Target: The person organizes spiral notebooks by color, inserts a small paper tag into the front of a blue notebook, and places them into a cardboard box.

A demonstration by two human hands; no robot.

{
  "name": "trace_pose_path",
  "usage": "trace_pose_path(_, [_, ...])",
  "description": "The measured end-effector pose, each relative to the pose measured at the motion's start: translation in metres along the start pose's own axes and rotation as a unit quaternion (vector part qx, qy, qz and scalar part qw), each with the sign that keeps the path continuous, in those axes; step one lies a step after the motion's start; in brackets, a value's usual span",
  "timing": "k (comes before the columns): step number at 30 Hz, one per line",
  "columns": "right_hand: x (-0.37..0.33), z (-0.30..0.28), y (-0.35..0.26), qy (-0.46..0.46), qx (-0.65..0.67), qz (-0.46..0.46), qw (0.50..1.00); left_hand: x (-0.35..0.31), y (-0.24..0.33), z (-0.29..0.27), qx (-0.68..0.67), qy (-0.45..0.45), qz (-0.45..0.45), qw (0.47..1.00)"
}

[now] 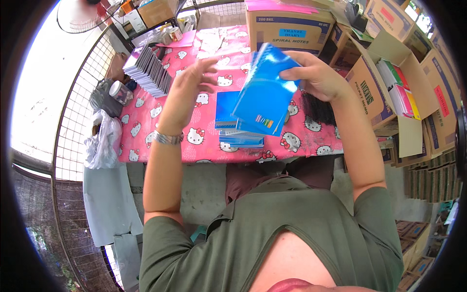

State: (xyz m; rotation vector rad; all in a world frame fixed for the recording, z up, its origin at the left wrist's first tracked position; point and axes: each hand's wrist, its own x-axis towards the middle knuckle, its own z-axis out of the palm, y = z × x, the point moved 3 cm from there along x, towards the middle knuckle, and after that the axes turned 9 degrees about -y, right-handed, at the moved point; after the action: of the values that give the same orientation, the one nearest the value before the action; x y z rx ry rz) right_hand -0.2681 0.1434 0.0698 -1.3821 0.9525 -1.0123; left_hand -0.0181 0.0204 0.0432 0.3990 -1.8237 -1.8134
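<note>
Over the pink cartoon-print tablecloth (204,146), head view, items as follows.

Item: blue notebook (265,92), glossy cover, held up off the table and tilted, its lower corner hanging just above the stack. Right hand (316,73) closed on its upper right edge, thumb in front, fingers behind the cover. It is a pinch at one edge only, not a full wrap.

Item: left hand (192,85), raised beside the notebook's left side, fingers spread and loosely curled, holding nothing. Whether a fingertip brushes the cover I cannot quite tell; motion blur softens that edge. Metal bracelet at the wrist.

Item: stack of blue notebooks (238,129), flat on the cloth directly below the raised one, edges slightly uneven.

Item: row of dark-covered notebooks (148,70), fanned at the far left of the table. Lidded jar (119,91) near the table's left edge.

Item: open cardboard boxes (389,87) to the right, coloured pads standing inside; closed carton (287,27) at the far edge.

Risk, as I judge it: a slick cover pinched by one edge could slip or swing, drop onto the stack and knock its uneven top copies askew, or slide toward the near table edge.
</note>
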Motion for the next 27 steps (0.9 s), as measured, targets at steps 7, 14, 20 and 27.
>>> trace_pose_path(7, [0.052,0.042,-0.045,0.047,-0.271,-0.012,0.961,-0.002,0.028,0.025,0.006,0.115,0.166,0.979])
trace_pose_path(14, [0.036,0.039,0.009,0.034,-0.230,0.065,0.971,-0.040,-0.035,0.036,0.012,0.212,0.103,0.972])
trace_pose_path(20, [0.060,0.024,0.028,-0.097,-0.308,0.127,0.938,-0.061,-0.006,0.058,0.503,0.129,0.295,0.802])
trace_pose_path(27, [0.092,0.018,0.031,-0.105,-0.556,0.149,0.811,-0.030,-0.041,0.062,0.637,-0.102,0.178,0.743])
